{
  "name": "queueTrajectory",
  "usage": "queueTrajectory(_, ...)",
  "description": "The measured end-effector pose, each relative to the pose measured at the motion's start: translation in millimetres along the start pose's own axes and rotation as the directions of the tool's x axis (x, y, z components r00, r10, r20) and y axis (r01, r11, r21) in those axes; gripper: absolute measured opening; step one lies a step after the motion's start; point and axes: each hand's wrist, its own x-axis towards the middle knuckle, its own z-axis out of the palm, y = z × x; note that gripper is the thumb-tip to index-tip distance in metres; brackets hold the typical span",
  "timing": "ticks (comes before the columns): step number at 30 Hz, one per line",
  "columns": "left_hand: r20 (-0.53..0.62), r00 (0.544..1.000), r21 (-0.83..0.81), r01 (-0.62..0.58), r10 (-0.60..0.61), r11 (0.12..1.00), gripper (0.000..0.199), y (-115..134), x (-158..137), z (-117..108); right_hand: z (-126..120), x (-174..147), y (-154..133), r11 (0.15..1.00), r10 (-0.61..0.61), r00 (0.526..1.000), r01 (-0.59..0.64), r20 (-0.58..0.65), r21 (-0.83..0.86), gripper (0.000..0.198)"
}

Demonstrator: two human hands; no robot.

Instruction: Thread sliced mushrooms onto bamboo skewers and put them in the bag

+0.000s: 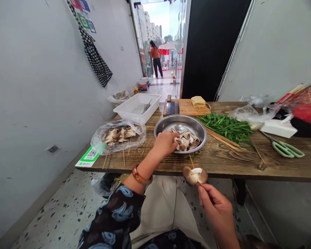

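Observation:
My left hand (167, 142) reaches over the near left rim of a steel bowl (159, 125). Its fingers are bent but apart, touching oyster mushroom pieces (187, 141) in the bowl; the fingertips are partly hidden among them. Below the table's front edge, my right hand (216, 204) is closed on a mushroom skewer (195, 175). Grey-brown mushroom pieces are threaded on it, and its bare stick end points up toward the bowl. To the left, several finished mushroom skewers (121, 134) lie on a clear plastic bag (97, 139), their sticks jutting over the tabletop.
Behind the bowl are a white tub (138, 108) and a cutting board (188, 108) with a cleaver (172, 107) and tofu sheets (198, 101). Rightward lie bare skewers (224, 139), green chives (225, 126), scissors (287, 148) and a tissue pack (280, 127). A person (156, 58) stands at the doorway.

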Motion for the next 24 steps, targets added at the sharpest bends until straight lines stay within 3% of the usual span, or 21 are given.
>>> queueTrajectory(3, 0.021, 0.999, -0.083, 0.039, -0.037, 0.996, 0.019, -2.9, 3.7, 7.0, -1.8, 2.1, 0.7, 1.000, -0.012, 1.000, 0.012, 0.013, 0.011, 0.031)
queueTrajectory(6, -0.003, 0.992, -0.318, 0.116, -0.124, 0.941, 0.021, -7.0, 3.7, 8.8, -2.7, 4.4, 0.9, 0.999, -0.039, 0.999, 0.039, 0.019, 0.017, 0.031)
queueTrajectory(11, 0.031, 0.989, -0.799, 0.112, -0.145, 0.591, 0.020, -4.9, -5.7, -4.4, -3.8, 5.7, -3.4, 0.997, -0.073, 0.997, 0.073, -0.004, 0.006, 0.031)
queueTrajectory(15, 0.019, 0.987, -0.889, 0.091, -0.162, 0.449, 0.019, 3.7, -17.5, -14.1, -4.3, 4.3, -7.1, 0.997, -0.082, 0.997, 0.082, -0.007, -0.002, 0.030)
queueTrajectory(20, -0.020, 0.974, -0.927, 0.066, -0.224, 0.370, 0.026, 10.4, -30.0, -13.5, -5.1, -0.4, -7.1, 0.998, -0.058, 0.998, 0.058, 0.018, -0.008, 0.029)
queueTrajectory(24, 0.033, 0.980, -0.930, 0.102, -0.196, 0.352, 0.029, 13.7, -40.1, -15.6, -3.5, -4.3, -7.4, 0.997, -0.080, 0.996, 0.081, 0.028, -0.020, 0.027)
